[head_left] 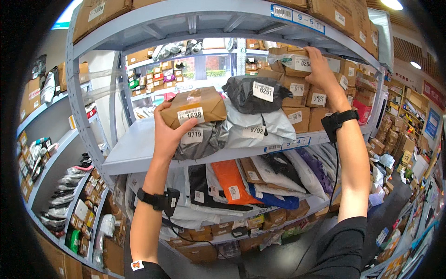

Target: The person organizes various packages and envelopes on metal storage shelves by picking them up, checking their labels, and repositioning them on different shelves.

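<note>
My left hand [171, 128] grips a brown paper-wrapped parcel [204, 99], the thumb across its front and the fingers round its left end. The parcel sits on or just above a dark grey plastic mailer [200, 148]. Higher up on the right, my right hand [320, 69] is closed over the right end of a small cardboard box [290, 66] at the top of a stack. Between my hands, a black plastic mailer [246, 98] lies on a silvery-white mailer [241, 122]. Each parcel bears a white label.
The grey metal shelf [132, 139] holds these parcels, with stacked cardboard boxes [297, 120] on its right. An upper shelf beam [204, 11] runs overhead. Below, upright mailers include an orange one [230, 181]. Another rack [65, 186] stands left; dark cables hang from both wrist straps.
</note>
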Tool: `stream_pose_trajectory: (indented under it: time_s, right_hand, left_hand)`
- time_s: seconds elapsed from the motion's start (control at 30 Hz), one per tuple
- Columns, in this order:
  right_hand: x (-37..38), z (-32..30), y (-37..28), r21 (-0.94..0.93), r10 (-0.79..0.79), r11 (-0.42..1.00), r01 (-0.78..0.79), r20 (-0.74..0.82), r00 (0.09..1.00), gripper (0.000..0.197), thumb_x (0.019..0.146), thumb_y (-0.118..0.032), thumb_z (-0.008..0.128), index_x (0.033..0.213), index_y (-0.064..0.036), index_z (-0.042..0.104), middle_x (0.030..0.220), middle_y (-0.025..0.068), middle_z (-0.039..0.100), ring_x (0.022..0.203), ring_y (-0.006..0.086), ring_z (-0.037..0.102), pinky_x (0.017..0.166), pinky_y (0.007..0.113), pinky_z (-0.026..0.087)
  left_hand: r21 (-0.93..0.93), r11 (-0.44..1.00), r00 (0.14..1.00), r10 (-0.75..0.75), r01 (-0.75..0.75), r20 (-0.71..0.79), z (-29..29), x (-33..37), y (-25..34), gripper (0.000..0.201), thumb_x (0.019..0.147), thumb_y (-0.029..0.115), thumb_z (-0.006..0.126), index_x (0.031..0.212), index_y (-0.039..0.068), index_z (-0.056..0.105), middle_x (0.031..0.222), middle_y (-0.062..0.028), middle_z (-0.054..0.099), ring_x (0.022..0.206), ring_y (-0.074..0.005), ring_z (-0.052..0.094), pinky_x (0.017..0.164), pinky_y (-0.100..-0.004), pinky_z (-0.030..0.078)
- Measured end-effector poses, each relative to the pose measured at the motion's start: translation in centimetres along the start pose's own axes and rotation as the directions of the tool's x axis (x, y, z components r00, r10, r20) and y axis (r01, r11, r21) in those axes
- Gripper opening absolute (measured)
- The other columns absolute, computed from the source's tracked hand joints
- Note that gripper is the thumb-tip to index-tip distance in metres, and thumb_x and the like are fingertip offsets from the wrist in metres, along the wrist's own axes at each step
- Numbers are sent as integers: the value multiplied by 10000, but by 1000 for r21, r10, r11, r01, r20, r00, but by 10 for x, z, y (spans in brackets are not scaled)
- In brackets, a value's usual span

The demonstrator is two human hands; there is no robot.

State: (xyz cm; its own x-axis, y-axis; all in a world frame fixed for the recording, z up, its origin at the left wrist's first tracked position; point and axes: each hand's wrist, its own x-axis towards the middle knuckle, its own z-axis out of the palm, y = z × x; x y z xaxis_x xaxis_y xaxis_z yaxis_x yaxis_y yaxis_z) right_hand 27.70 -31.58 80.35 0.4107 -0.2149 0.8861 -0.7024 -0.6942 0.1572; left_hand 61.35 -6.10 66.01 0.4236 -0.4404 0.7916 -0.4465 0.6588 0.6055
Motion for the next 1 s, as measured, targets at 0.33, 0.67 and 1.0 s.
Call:
stream_pose_trajectory:
  time_s: [0.33,0.67,1.0]
  right_hand:
    - [-3,11,10,-246,-51,969,12,-154,987,993,617,-96,797,1439,-203,250,1477,191,263,1329,435,281,1064,508,317]
    - [-187,-12,-137,327,-317,792,515,-501,805,229,716,51,581,919,-52,607,923,91,641,879,293,602,812,402,474]
    - [-741,135,-213,352,-427,842,-409,898,-107,201,782,-152,549,949,-149,660,899,122,685,861,322,648,722,432,512]
  left_hand:
    - [204,978,999,29,-32,17,4,12,-16,883,610,267,879,1261,-2,345,1181,-184,490,1095,-250,519,901,-331,467]
    - [266,960,991,106,-82,-78,-50,-138,15,415,873,147,592,1235,9,443,1246,-133,491,1138,-230,478,983,-359,366]
    - [904,364,89,-931,224,353,-186,-529,-116,249,863,267,566,987,65,643,895,-171,672,886,-370,633,762,-457,491]
